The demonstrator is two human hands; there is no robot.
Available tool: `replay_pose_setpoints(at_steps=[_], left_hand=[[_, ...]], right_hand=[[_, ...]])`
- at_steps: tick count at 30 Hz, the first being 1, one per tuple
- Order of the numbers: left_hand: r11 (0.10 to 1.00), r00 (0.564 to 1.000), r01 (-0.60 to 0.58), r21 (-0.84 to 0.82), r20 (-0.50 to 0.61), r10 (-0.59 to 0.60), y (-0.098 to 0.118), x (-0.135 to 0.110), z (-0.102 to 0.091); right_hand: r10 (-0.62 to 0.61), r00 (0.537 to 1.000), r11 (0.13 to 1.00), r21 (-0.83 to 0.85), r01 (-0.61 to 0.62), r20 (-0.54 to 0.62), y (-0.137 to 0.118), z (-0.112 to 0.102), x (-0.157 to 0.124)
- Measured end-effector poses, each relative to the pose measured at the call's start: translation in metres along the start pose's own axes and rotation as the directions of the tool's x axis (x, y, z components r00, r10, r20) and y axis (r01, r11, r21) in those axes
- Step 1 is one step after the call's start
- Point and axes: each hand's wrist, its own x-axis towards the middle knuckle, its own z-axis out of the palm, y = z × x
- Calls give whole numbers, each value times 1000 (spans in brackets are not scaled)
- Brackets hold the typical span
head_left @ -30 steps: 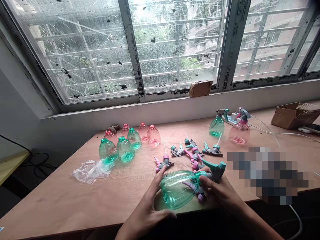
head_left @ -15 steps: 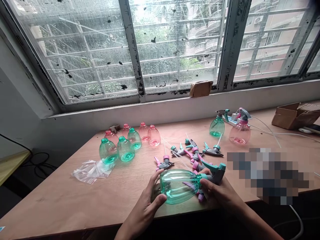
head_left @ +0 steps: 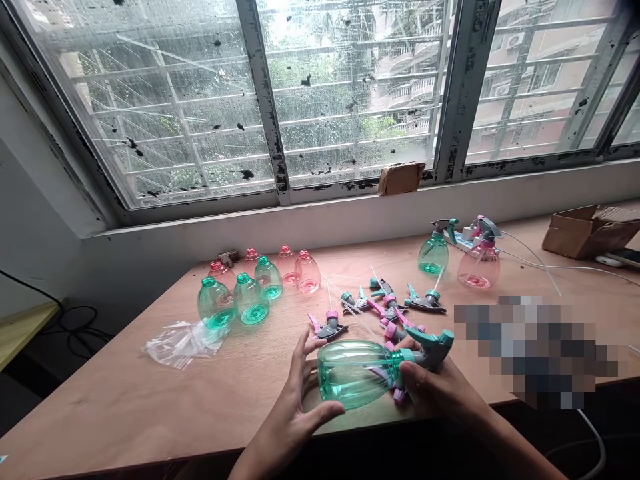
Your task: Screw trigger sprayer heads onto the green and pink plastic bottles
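A clear green spray bottle [head_left: 353, 372] lies on its side just above the table's near edge, held between both hands. My left hand [head_left: 294, 413] cups its round base, thumb under and fingers spread behind it. My right hand [head_left: 436, 387] is closed round the bottle's neck and the teal-and-grey trigger head [head_left: 433, 345] fitted on it. Loose trigger heads [head_left: 385, 303], pink and teal, lie scattered just beyond my hands.
Several headless green and pink bottles [head_left: 250, 287] stand at the back left, beside an empty plastic bag [head_left: 180, 341]. Two finished bottles, green [head_left: 434, 250] and pink [head_left: 479, 260], stand at the back right. A cardboard box [head_left: 585, 230] and white cables sit far right. A blurred patch covers the right front.
The green bottle has turned in my hands and shifted slightly. My left hand slid from the bottle's underside to cup its base. My right hand stayed on the neck.
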Motion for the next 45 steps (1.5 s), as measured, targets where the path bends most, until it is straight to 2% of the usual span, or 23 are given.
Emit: replay_pose_setpoints(at_steps=[2,5,12,15,20,25,29,34,37,40,43,45], left_hand=[[1000,1000,2,-24,21,-1,1,-1,1],[999,999,-1,44,48,-1,4,-1,3],[988,1000,27,150,-6,-27,2,0,4],[983,999,34,179,4,-36,2,-1,1],[997,998,42,59,38,-45,1,-1,-1],[997,997,35,-66,70,-31,6,-1,5],[996,997,25,-80,73,-19,5,0,6],[998,997,58,-29,53,-57,-1,1,2],[999,999,38,-33,35,-37,-2,2,1],[998,998,-9,-67,69,14,-3,3,0],[999,994,-48,-26,99,50,-2,2,-1],[999,992,-12,39,123,7,3,2,0]], right_hand=[[-3,1000,1000,0,3,11,0,0,0],[13,1000,1000,6,-13,0,-3,2,0],[11,1000,1000,16,-11,8,-2,2,1],[4,1000,1000,15,-4,15,2,-1,1],[21,1000,1000,5,-20,-4,5,-3,0],[17,999,1000,1,-17,-42,4,0,0],[-14,999,1000,11,15,-35,2,1,1],[-73,997,992,-99,73,-3,-1,-4,3],[-95,995,986,-135,96,14,0,-9,4],[-96,994,988,-117,101,51,2,-10,4],[-109,994,988,-106,109,6,2,-8,3],[-126,990,987,-104,119,-59,1,-6,3]])
